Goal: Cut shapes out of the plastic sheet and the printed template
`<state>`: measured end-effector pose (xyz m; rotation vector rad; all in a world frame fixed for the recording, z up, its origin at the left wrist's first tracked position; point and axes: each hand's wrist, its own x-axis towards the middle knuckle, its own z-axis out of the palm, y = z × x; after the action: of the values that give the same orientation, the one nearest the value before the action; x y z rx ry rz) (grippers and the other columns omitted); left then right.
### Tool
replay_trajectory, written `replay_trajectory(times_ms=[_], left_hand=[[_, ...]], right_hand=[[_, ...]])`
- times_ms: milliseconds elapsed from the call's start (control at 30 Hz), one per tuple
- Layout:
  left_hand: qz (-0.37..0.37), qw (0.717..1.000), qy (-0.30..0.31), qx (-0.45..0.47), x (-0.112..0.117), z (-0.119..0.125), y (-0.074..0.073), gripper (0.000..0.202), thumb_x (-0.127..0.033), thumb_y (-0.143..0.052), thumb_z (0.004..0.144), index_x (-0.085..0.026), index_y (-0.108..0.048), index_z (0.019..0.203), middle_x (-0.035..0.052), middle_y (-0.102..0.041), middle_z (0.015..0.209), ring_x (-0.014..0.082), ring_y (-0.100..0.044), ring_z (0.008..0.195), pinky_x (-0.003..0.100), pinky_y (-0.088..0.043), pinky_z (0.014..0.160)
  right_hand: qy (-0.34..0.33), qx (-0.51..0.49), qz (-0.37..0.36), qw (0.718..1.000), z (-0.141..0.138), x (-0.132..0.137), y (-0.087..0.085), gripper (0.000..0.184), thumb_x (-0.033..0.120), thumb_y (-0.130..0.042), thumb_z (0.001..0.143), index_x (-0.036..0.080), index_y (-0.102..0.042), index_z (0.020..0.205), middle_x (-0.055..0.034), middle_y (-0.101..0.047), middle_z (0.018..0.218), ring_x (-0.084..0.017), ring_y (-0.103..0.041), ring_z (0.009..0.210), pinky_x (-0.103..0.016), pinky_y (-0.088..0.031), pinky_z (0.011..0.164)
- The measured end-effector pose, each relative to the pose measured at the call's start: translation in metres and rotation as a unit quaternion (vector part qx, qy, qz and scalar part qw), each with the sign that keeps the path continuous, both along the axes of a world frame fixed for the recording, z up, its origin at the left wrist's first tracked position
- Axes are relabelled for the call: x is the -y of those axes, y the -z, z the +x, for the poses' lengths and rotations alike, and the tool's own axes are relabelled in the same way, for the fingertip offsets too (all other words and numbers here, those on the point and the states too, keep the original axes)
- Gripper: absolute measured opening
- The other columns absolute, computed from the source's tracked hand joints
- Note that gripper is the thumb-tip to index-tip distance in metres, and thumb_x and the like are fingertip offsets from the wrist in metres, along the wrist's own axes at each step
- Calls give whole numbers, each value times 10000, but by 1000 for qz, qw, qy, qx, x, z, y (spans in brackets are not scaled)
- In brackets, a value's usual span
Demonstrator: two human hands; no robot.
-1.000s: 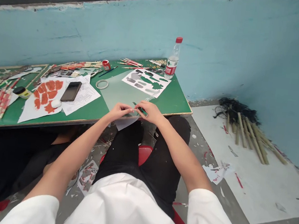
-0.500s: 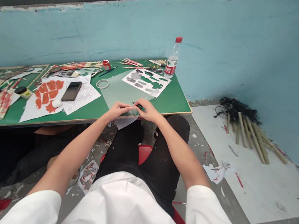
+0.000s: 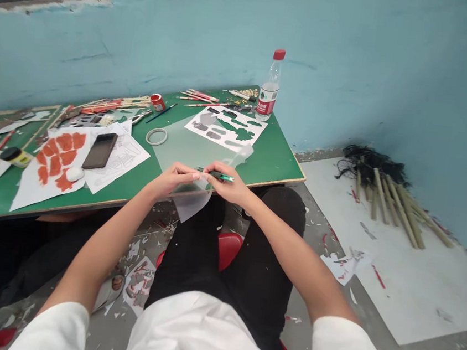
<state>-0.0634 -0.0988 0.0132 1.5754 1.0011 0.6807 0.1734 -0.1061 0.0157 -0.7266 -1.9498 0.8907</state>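
My left hand pinches the near edge of a translucent plastic sheet that lies on the green table and hangs over its front edge. My right hand is closed round a thin green-handled tool, held level with its tip pointing left toward my left fingertips. Both hands meet at the table's front edge, above my black-trousered lap.
On the table are a white paper with green shapes, a tape ring, a phone on printed sheets, orange cut-outs, a red paint jar, brushes and a water bottle. Bamboo sticks lie on the floor to the right.
The view has tilted down and shifted slightly. My right hand turned the green tool from slanted to level, and both hands stay at the sheet's near edge.
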Motion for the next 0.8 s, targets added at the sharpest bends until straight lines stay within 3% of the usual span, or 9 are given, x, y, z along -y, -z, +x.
replay_trajectory(times_ms=[167,300,367,433,567,700,800], left_hand=[[-12,999,-8,33,-6,9,-9,371,-496,-694,1021,-127,-706,987,-63,-525,652,74,-449,501,200,-395,480],[-52,997,20,52,-17,18,-11,439,-570,-732,960,-139,-809,936,-79,-335,492,68,-262,462,228,-176,455],[-76,994,51,59,-22,22,-8,461,-585,-751,935,-134,-844,920,-73,-296,462,69,-218,462,244,-137,460],[-92,990,80,68,-24,24,-6,456,-584,-758,925,-142,-858,876,-54,-340,452,74,-234,461,246,-155,449],[-113,983,118,82,-27,21,-7,302,-461,-759,956,-195,-875,870,3,-571,538,81,-339,462,241,-240,441],[-96,978,165,87,-31,12,-10,224,-377,-704,1000,-233,-874,974,27,-689,608,118,-501,452,243,-335,416],[-110,979,154,79,-31,10,-12,241,-376,-688,1008,-232,-860,923,34,-726,635,148,-591,472,242,-401,406]], right_hand=[[78,9,22,997,17,10,-20,165,341,-523,1073,243,-643,1016,-58,-658,973,-202,-622,894,-351,-504,851],[124,52,48,990,21,11,-26,126,265,-557,1065,224,-672,1034,-49,-677,935,-165,-620,783,-301,-500,725],[143,71,60,985,22,13,-24,95,239,-600,1050,200,-682,1023,-41,-691,907,-144,-622,765,-274,-496,697],[155,89,63,982,23,16,-22,65,208,-629,1039,191,-690,1023,-36,-698,894,-127,-628,759,-251,-507,691],[137,106,49,984,21,22,-29,65,146,-653,1018,175,-691,1062,-45,-709,909,-109,-660,768,-218,-542,677],[127,88,-44,987,15,21,-42,59,127,-647,1019,133,-703,1034,-61,-709,909,-97,-649,789,-208,-569,730],[122,65,-112,984,13,22,-44,58,130,-669,1005,101,-718,1014,-53,-687,874,-80,-620,748,-191,-549,694]])
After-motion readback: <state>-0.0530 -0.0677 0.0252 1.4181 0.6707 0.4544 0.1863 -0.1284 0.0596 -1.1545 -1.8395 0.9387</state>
